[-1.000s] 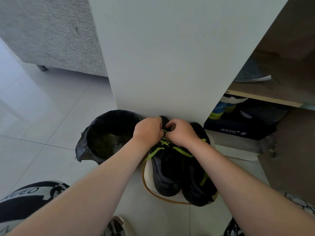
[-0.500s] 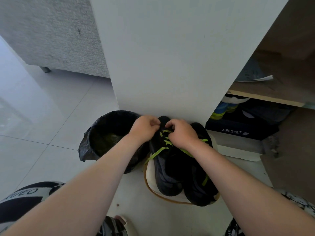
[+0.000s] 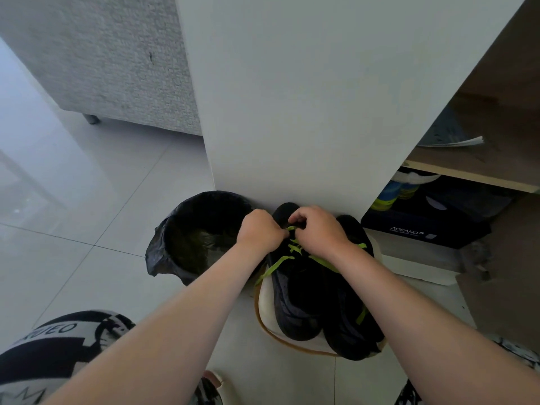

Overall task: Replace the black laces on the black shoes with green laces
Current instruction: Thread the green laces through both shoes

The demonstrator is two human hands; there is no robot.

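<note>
Head view: two black shoes (image 3: 347, 325) side by side on a white mat (image 3: 266, 302), at the cabinet panel (image 3: 306, 112). Left hand (image 3: 260, 230) and right hand (image 3: 318, 233), fingers curled, both pinch one green lace (image 3: 274, 266) at the top of the shoe nearer the one black-bagged bin (image 3: 187, 244).

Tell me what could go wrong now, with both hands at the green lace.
The left hand and right hand cover the top lacing, so an eyelet might be skipped unseen. The loose end of the green lace hangs off the shoe beside the open bin and could snag.
</note>
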